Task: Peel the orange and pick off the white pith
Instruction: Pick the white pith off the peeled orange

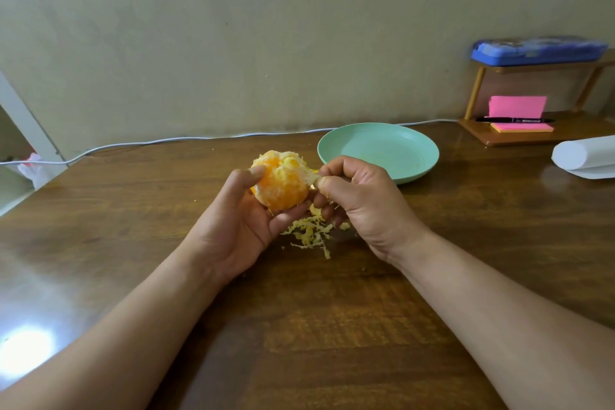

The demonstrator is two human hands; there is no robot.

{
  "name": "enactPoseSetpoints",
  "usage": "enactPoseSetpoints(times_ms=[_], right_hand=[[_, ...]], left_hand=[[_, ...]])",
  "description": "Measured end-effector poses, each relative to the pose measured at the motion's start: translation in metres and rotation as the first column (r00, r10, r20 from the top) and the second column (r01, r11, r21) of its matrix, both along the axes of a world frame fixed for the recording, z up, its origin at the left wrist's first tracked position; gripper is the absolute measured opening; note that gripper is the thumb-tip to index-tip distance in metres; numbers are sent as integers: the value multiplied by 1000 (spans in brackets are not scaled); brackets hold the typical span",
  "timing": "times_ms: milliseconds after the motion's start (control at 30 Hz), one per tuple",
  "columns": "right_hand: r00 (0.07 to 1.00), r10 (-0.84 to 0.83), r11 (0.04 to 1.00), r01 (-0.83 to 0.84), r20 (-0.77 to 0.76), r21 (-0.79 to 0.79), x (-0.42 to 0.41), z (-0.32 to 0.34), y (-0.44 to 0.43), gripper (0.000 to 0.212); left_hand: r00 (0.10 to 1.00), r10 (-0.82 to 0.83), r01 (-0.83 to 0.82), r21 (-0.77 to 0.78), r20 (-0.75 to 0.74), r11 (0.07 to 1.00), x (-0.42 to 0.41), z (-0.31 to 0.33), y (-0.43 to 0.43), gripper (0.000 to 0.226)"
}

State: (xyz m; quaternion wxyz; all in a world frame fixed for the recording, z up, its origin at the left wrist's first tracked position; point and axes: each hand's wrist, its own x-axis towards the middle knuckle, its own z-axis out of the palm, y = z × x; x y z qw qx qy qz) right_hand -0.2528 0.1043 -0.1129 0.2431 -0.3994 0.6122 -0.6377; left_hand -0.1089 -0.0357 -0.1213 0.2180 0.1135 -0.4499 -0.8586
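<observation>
Over the desk (332, 326) my left hand (239, 220) cradles the orange (281, 183) steady so my right hand (359, 200) can pinch a pith strand (311, 177) free.

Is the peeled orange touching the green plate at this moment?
Apart. The head view shows brown table between the orange and the green plate; the left hand grips the orange.

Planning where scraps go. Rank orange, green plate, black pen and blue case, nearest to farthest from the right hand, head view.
1. Orange, just left of the right hand, which pinches its pith.
2. Green plate, just behind.
3. Black pen, far right, on the shelf base.
4. Blue case, atop that shelf.
</observation>
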Motion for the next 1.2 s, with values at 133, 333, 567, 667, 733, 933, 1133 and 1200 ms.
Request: enactPoseSetpoints(times_ms=[133,333,567,667,733,933,1133,1200], right_hand=[[1000,-2,1000,2,17,0,-1,-1,0,9],[999,-30,999,29,35,17,-3,-2,-1,11],[998,-56,997,55,13,55,-7,-5,-2,10],[998,-60,997,58,28,46,-8,-7,-3,11],[997,-69,997,68,36,41,-10,-8,-4,12],[990,-133,988,137,-58,77,-14,-12,-6,9],[780,-92,943,267,-619,196,-17,-22,-8,15],[695,-38,939,270,-718,212,-13,-22,-9,16]], left_hand=[[1000,-7,7,40,-18,999,0,1,-4,65],[1000,15,-16,81,6,997,2,1,-7,66],[996,91,-92,108,14,990,1,0,-11,70],[992,128,-126,168,-1,978,2,0,-12,69],[989,146,-141,219,-9,966,2,0,-14,69],[979,204,-202,264,19,943,4,2,-15,68],[982,185,-184,280,22,942,5,3,-19,76],[983,176,-183,252,52,950,2,2,-16,79]])
